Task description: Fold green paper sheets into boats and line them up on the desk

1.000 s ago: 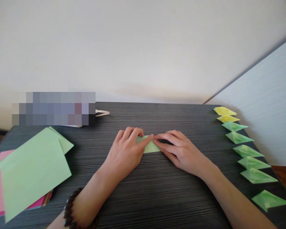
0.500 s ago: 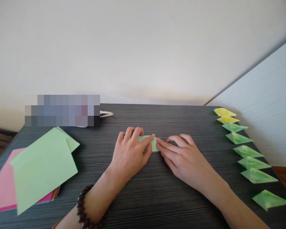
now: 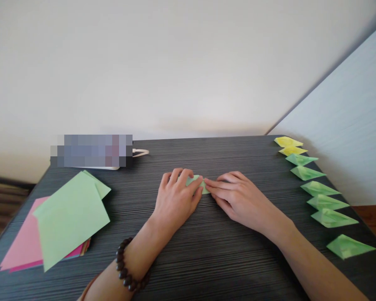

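Observation:
A small folded piece of light green paper [image 3: 193, 180] lies flat on the dark desk, partly covered by fingers. My left hand [image 3: 176, 198] rests over its left part, thumb and index finger pressed close together on the paper. From the other side, the fingertips of my right hand [image 3: 238, 196], held together, press its right end. The hands almost touch at the fingertips. Much of the paper's left side is hidden beneath my left hand.
Green sheets [image 3: 73, 219] lie on a stack of pink and other coloured paper [image 3: 21, 246] at left. A blurred-out object [image 3: 97, 151] with a white cable [image 3: 141, 152] stands at the back. Along the right edge runs a row of folded green [image 3: 335, 218] and yellow pieces [image 3: 288, 142].
The view has shifted slightly. My left fingers have moved a little over the green paper, and my right fingertips still press its right end.

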Available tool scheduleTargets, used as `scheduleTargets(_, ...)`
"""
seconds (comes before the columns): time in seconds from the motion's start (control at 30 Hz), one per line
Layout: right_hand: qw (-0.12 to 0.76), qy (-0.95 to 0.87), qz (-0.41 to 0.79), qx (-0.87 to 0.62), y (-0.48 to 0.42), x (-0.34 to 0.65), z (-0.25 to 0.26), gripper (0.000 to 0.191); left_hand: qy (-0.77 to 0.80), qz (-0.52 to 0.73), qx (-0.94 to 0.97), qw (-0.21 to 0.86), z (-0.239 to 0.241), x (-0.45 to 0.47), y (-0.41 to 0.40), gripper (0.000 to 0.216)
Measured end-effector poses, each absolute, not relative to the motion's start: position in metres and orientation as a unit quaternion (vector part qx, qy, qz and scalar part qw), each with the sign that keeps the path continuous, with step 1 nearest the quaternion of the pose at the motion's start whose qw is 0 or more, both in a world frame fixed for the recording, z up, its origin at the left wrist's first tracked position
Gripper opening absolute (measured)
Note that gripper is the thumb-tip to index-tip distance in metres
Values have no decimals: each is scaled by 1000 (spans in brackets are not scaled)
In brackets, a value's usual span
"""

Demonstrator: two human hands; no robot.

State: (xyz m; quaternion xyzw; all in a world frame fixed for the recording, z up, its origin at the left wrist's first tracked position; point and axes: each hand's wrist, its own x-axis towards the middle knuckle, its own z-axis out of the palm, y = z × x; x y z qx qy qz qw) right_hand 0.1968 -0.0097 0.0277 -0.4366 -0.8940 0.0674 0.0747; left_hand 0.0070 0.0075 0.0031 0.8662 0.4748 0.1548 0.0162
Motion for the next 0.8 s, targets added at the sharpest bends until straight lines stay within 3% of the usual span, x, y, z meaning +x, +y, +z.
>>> scheduleTargets(0.27, 141, -871, 77, -464, -5, 200, 19, 25, 507, 173, 843, 55, 2, 11, 10, 25)
scheduleTargets(0.63, 104, -855, 100, -498, -4, 200, 21, 23, 523, 192, 827, 77, 2, 11, 12, 23)
scheduleTargets(0.8, 142, -834, 137, -515, -2, 204, 18, 21, 501, 189, 840, 90, 0, 8, 14, 24)
